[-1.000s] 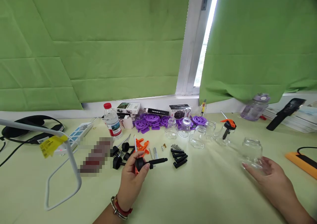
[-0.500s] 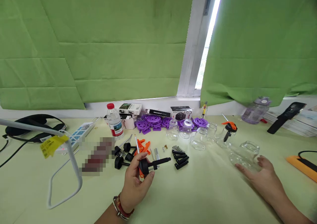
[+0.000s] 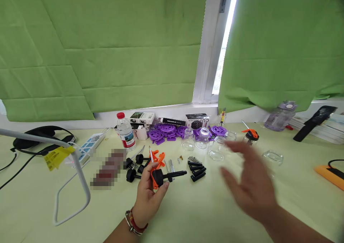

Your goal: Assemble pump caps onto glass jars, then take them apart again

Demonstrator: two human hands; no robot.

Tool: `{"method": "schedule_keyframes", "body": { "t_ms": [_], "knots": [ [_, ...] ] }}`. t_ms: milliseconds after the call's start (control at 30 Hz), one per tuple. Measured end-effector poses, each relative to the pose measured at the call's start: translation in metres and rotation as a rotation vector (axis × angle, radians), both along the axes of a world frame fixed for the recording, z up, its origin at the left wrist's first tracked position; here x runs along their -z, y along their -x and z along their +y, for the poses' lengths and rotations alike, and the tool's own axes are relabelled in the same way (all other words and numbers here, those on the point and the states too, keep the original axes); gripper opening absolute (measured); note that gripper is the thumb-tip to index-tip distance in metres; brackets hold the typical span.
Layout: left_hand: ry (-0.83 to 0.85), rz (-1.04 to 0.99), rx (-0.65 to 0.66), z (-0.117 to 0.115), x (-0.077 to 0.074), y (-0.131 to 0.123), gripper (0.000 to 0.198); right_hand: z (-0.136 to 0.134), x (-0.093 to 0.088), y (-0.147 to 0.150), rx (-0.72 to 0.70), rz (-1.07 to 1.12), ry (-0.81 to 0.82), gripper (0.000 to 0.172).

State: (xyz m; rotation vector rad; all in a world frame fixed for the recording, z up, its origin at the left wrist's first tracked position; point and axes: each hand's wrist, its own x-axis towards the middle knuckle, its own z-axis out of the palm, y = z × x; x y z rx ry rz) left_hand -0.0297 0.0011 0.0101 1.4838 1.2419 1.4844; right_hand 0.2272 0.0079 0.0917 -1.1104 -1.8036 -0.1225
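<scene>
My left hand [image 3: 152,196] is closed around a black-and-orange part [image 3: 159,178] with a round black head, a black shaft pointing right and a thin metal rod pointing up. My right hand [image 3: 252,182], blurred, is in the air over the table with thumb and fingers apart and nothing visible in it. Behind it and to its right stands a clear glass jar [image 3: 272,158]; another jar [image 3: 249,140] has an orange-and-black top. Between the hands lie several black tubes [image 3: 198,173], springs [image 3: 194,159], metal pins [image 3: 171,166] and small brass bits [image 3: 181,157].
More clear jars [image 3: 215,151] and purple wheel-shaped parts [image 3: 167,129] line the back. Loose black knobs [image 3: 130,175] and orange pieces [image 3: 160,158] lie beyond my left hand. A water bottle [image 3: 125,132], power strip [image 3: 90,148] and white bent stand [image 3: 80,178] are at left.
My right hand has let go of the glass jar at right and moved left and up, away from it. My left hand keeps the black-and-orange part, turned slightly so more orange shows.
</scene>
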Motion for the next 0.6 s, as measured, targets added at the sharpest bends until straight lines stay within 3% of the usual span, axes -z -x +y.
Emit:
{"method": "schedule_keyframes", "body": {
  "t_ms": [67,100,233,333,467,600],
  "knots": [
    [-0.003,-0.036,0.01,-0.001,-0.001,-0.001,0.05,0.003,0.014,0.029,-0.308,-0.256,0.143,0.05],
    [-0.008,-0.053,0.013,-0.002,-0.001,-0.002,0.05,0.005,0.022,0.043,-0.396,-0.332,0.206,0.047],
    [-0.056,-0.058,-0.004,-0.001,0.0,-0.003,0.049,0.006,0.042,0.075,-0.484,-0.326,0.493,0.026],
    [-0.188,0.104,-0.088,0.0,-0.001,0.0,0.048,0.006,0.043,0.075,-0.552,-0.077,0.686,0.021],
    [-0.422,0.474,-0.309,-0.001,-0.007,0.005,0.049,0.004,0.05,0.07,-0.778,0.367,1.039,0.029],
    [-0.415,0.603,-0.135,-0.005,-0.008,0.0,0.079,-0.003,0.063,0.075,-0.994,0.81,1.426,0.029]
  ]
}}
